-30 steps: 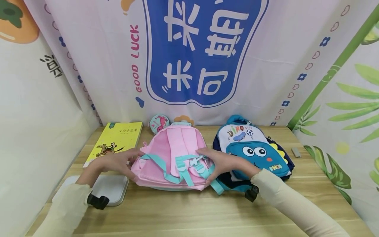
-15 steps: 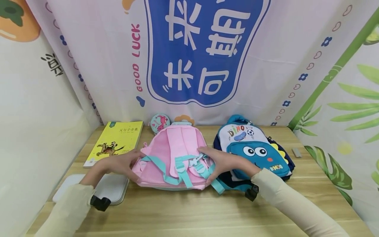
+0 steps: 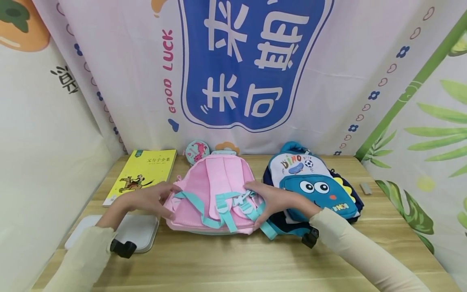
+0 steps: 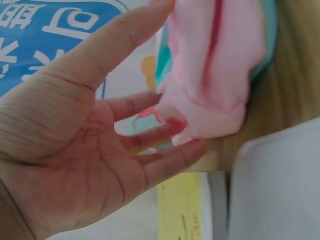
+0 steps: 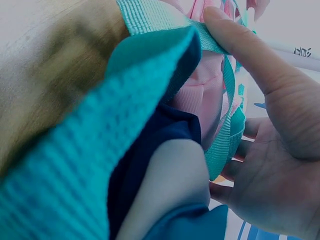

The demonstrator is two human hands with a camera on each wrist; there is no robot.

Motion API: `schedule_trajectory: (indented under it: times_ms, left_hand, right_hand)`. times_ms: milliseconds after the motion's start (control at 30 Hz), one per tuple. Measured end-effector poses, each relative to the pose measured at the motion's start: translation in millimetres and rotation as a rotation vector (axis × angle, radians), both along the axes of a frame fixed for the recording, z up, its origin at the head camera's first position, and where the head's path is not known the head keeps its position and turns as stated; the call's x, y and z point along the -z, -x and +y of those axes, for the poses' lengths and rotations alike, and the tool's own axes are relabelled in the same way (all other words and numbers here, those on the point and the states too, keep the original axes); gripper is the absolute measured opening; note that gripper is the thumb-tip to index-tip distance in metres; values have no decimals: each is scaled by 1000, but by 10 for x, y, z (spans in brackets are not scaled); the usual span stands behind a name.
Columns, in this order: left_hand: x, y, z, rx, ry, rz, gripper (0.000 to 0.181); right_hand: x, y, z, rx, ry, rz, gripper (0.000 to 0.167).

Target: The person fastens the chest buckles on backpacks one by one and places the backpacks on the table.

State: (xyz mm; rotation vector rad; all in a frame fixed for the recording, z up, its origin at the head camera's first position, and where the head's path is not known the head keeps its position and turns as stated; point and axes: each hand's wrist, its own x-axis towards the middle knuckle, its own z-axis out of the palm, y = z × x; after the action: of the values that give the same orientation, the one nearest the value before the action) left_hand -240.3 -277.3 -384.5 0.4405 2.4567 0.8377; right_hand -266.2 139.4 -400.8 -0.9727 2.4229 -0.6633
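A pink backpack [image 3: 198, 176] with turquoise straps lies on the table, its strap side up. At its left side is my left hand [image 3: 153, 200]; in the left wrist view the fingers [image 4: 175, 162] reach along the bag's edge, fairly straight, thumb apart from them. My right hand [image 3: 271, 198] is at the bag's right side. In the right wrist view its thumb [image 5: 250, 47] touches a turquoise strap [image 5: 160, 17], and its other fingers extend behind hanging webbing, partly hidden. A white buckle [image 3: 240, 200] lies between the straps.
On the right lies a blue dinosaur backpack [image 3: 321, 192], its strap close to the pink one. A yellow book [image 3: 146, 170] and a white flat case [image 3: 140, 229] are at left. A round pouch [image 3: 197, 152] stands behind. A small grey object [image 3: 365, 188] lies far right.
The pink backpack's lower left side has shifted slightly inward. My left hand has moved a little to the right; my right hand stays nearly still.
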Motion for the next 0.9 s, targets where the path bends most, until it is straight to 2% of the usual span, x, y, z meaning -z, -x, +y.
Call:
schedule_trajectory:
  times_ms: [133, 233, 433, 500, 733, 900]
  left_hand:
    - [-90, 57, 57, -40, -33, 64, 85]
    - [-159, 108, 164, -35, -79, 120, 83]
    - [-275, 225, 492, 92, -153, 197, 70]
    - [-315, 259, 621, 131, -157, 202, 67]
    - [-436, 334, 1038, 222, -126, 147, 64]
    - [-409, 398, 1258, 278, -87, 142, 61]
  right_hand:
    - [4, -1, 8, -5, 7, 1, 118]
    - [3, 1, 9, -6, 7, -1, 117]
    - [-3, 6, 6, -8, 9, 1, 117]
    - [-3, 9, 4, -11, 9, 5, 116]
    - [-2, 23, 1, -21, 5, 5, 116]
    - [16, 29, 11, -21, 1, 0, 116]
